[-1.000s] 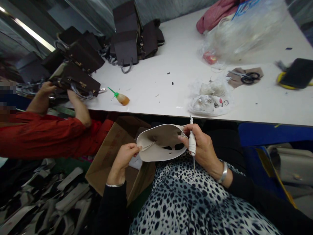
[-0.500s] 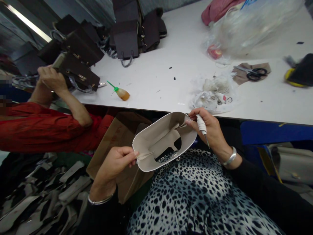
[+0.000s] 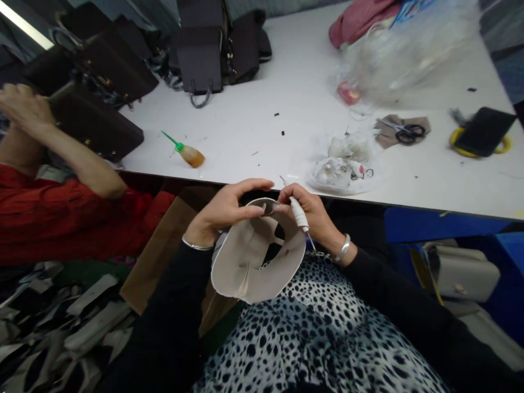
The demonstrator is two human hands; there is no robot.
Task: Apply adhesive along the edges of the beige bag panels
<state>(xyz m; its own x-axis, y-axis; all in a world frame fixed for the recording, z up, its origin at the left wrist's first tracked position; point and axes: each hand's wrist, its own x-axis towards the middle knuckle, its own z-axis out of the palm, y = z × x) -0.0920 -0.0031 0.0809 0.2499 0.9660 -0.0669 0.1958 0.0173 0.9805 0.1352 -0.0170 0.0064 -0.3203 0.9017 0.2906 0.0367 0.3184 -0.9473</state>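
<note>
An unfinished beige bag body (image 3: 229,267) hangs open-topped in front of my lap, with cut-out openings showing through inside. My left hand (image 3: 229,210) grips its far rim, thumb inside and the fingers stretched along the outside. Right beside it, my right hand (image 3: 311,213) pinches the same end of the rim between thumb and fingers. That hand also carries a white-handled awl (image 3: 299,214), whose thin metal shaft points down toward my lap; another thin tip pokes out above the fingers.
On the white table (image 3: 237,125) are a glue bottle (image 3: 190,154), scissors (image 3: 403,131), a plastic bag of scraps (image 3: 344,169) and dark handbags (image 3: 200,60). A co-worker's red sleeve (image 3: 61,213) is at left, near a cardboard box (image 3: 151,251). Beige bags (image 3: 462,273) lie at right.
My left hand has moved from the near left end of the bag body to its far rim, beside my right hand. The bag body has turned and its opening is squeezed rounder.
</note>
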